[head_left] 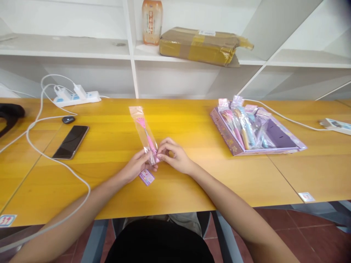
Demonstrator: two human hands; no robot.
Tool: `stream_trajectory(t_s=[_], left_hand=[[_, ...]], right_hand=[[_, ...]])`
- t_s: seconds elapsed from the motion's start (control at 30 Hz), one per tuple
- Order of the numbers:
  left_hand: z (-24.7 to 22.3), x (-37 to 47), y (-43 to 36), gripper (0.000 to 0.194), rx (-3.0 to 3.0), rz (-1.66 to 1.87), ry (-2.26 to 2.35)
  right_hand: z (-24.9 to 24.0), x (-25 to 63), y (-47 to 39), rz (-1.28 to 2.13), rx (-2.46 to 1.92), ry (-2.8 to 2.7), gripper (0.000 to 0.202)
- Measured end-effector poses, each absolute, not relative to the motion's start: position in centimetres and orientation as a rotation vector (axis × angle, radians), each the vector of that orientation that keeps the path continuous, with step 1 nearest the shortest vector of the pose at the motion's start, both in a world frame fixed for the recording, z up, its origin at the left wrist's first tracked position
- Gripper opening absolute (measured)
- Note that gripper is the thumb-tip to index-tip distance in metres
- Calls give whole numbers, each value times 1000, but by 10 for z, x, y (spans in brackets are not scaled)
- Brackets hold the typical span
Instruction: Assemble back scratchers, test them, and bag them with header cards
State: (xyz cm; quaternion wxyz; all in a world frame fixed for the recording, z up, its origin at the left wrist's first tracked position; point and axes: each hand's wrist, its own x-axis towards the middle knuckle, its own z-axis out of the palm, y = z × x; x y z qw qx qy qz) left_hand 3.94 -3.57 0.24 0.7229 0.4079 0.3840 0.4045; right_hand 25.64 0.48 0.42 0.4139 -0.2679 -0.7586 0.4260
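Note:
A pink back scratcher (pixel 150 142) with a fan-shaped, fingered head and a thin silver shaft lies inside a clear plastic bag (pixel 136 111). My left hand (pixel 138 165) grips the lower part of the bag from the left, around the handle end. From the right, my right hand (pixel 175 155) pinches the same lower end between thumb and fingers. Just below my left hand, a small purple and pink card (pixel 147 177) rests on the table, its upper edge near my fingers. Whether the card is joined to the bag is hidden.
To the right stands a purple display box (pixel 227 135) holding several bagged items with handles. A phone (pixel 71 142), a small black object (pixel 68 119), a power strip (pixel 91 97) and a loose white cable (pixel 64 163) lie left. A taped carton (pixel 197 45) and an orange bottle (pixel 152 22) occupy the shelf.

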Motion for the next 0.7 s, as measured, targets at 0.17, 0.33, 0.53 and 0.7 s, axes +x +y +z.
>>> stream_trajectory(t_s=[0.17,0.33,0.53,0.7], left_hand=[[4,36,-35,46,1108,893,920],[4,31,-32,40,1274,855,969],[-2,33,-32,39,1285,833,905],[-1,35,-34,41,1248,839,912]], right_hand=[[3,257,7,1112,-729,-1862,24],[0,254,7,1231,-844,-1752,35],[-6,255,10,1751,-836,-1487,53],[-6,257,13,1850,-796,-1448,52]])
